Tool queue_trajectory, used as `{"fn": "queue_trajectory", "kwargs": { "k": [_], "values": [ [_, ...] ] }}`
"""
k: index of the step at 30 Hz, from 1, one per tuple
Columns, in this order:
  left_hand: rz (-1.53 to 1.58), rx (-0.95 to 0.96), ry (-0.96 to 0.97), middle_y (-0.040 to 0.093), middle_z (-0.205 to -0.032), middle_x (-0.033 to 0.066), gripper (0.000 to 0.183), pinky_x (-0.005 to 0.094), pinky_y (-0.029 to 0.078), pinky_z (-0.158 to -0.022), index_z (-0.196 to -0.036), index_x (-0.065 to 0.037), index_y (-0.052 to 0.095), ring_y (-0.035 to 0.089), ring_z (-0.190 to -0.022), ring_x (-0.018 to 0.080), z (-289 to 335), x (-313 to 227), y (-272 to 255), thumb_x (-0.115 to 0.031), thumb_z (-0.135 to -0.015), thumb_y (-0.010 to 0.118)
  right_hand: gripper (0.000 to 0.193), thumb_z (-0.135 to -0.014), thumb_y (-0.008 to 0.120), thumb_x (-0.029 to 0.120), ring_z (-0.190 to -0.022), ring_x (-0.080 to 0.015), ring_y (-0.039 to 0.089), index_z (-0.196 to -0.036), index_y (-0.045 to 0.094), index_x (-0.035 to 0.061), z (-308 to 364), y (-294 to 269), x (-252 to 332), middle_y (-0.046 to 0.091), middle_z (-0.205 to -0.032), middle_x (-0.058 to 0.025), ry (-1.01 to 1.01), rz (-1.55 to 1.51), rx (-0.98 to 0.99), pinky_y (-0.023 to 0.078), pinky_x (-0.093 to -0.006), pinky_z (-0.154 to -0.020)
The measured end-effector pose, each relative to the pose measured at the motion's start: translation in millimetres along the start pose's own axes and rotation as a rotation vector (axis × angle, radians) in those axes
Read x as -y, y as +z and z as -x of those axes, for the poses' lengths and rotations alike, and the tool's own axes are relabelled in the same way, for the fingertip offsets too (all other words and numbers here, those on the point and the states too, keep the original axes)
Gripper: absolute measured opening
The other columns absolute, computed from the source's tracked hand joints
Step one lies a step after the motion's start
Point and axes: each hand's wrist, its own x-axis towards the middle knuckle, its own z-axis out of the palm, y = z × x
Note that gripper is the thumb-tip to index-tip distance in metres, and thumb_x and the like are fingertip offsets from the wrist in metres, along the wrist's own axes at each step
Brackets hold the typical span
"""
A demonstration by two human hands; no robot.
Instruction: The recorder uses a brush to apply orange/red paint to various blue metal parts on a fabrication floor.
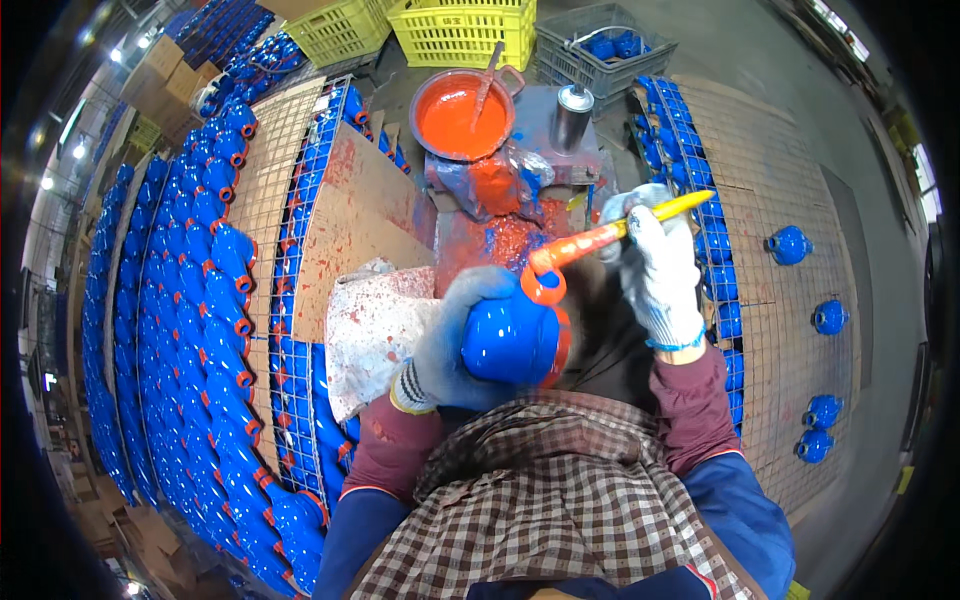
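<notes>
My left hand (pixel 440 345), in a grey knit glove, grips a glossy blue rounded casting (pixel 503 340) in front of my apron. An orange-red ring edges its upper opening, and another orange-red band shows on its right side. My right hand (pixel 658 275), in a white knit glove, is closed round a paintbrush (pixel 685 203) with a yellow handle. The brush's orange-coated end touches the ring at the casting's opening. Beyond my hands, a pot (pixel 418 135) of orange-red paint holds a stick leaning on its rim.
A metal can (pixel 572 120) stands beside the pot on a paint-spattered stand. To the left, many blue castings (pixel 190 290) fill wire racks, next to a spattered cloth (pixel 375 340). A mesh-topped board (pixel 770 330) at right carries several castings. Yellow crates (pixel 465 35) and a grey crate (pixel 600 75) sit at the back.
</notes>
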Motion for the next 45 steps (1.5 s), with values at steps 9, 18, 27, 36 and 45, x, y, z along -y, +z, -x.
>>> {"fn": "queue_trajectory", "kwargs": {
  "k": [9, 18, 27, 36, 45],
  "values": [
    [-0.818, -0.381, 0.467, 0.051, -0.116, 0.0153, 0.081, 0.0423, 0.043, -0.093, -0.126, -0.003, 0.042, 0.053, -0.106, 0.0305, -13.6, 4.2, -2.0, -0.009, -0.054, 0.079, 0.020, -0.092, 0.061, 0.013, -0.054, -0.0096, 0.060, -0.109, 0.055, 0.0036, 14.7, 19.0, 11.8, 0.062, -0.076, -0.0043, 0.043, 0.093, -0.327, 0.049, -0.0203, -0.051],
    [-1.003, -0.342, 0.780, 0.054, -0.113, 0.0149, 0.072, 0.0477, 0.046, -0.085, -0.119, -0.008, 0.048, 0.056, -0.100, 0.0376, -16.6, 7.1, -14.2, -0.011, -0.054, 0.080, 0.018, -0.092, 0.064, 0.020, -0.047, -0.0047, 0.049, -0.096, 0.064, 0.0024, 18.0, 15.8, -6.0, 0.057, -0.062, 0.0002, 0.231, 0.323, -0.316, 0.037, -0.0196, -0.046],
    [-1.396, -0.161, 0.907, 0.050, -0.111, 0.0057, 0.047, 0.0492, 0.051, -0.081, -0.106, -0.028, 0.060, 0.054, -0.103, 0.0363, -12.6, 3.1, -17.7, -0.015, -0.064, 0.077, 0.026, -0.085, 0.072, 0.025, -0.046, -0.0062, 0.054, -0.094, 0.066, 0.0017, 12.0, 40.7, 25.2, 0.063, -0.063, -0.0022, 0.105, 0.791, -0.197, 0.041, -0.0206, -0.044],
    [-1.094, -0.381, 0.472, 0.053, -0.108, 0.0120, 0.061, 0.0423, 0.051, -0.078, -0.111, -0.008, 0.053, 0.059, -0.096, 0.0335, -29.3, 5.9, -5.0, -0.015, -0.056, 0.078, 0.022, -0.086, 0.070, 0.024, -0.047, -0.0046, 0.051, -0.093, 0.066, 0.0034, -15.8, 25.9, 48.6, 0.061, -0.064, 0.0002, 0.013, 0.947, -0.199, 0.039, -0.0218, -0.044],
    [0.613, -0.573, 0.125, 0.060, -0.110, 0.0167, 0.059, 0.0384, 0.055, -0.080, -0.131, -0.001, 0.042, 0.063, -0.092, 0.0277, -51.6, -2.2, -118.2, -0.025, -0.083, 0.066, 0.056, -0.085, 0.059, -0.008, -0.068, -0.0182, 0.052, -0.136, 0.049, 0.0132, 22.5, -109.6, 19.8, 0.054, -0.094, -0.0109, -0.440, 1.603, -0.130, 0.046, -0.0307, -0.060]
  ]
}}
